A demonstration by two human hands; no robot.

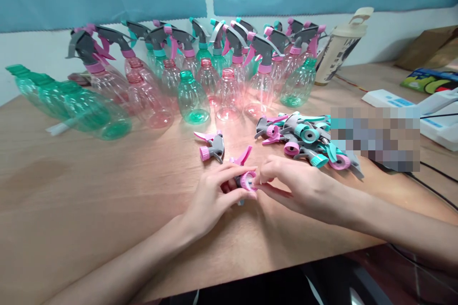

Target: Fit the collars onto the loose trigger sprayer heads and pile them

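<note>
Near the table's front, my left hand is closed round a pink and grey spray trigger head, its pink collar facing to the right. The fingertips of my right hand are pinched at the collar's opening; whatever they grip, if anything, is hidden. Just beyond my left hand lies another pink and grey trigger head. To the right is a pile of loose trigger heads in grey, pink and teal.
Several clear green and pink bottles stand across the back, many with trigger heads on. Green bottles lean together at the left, by a white tube. A tumbler, a white device and black cables are at right.
</note>
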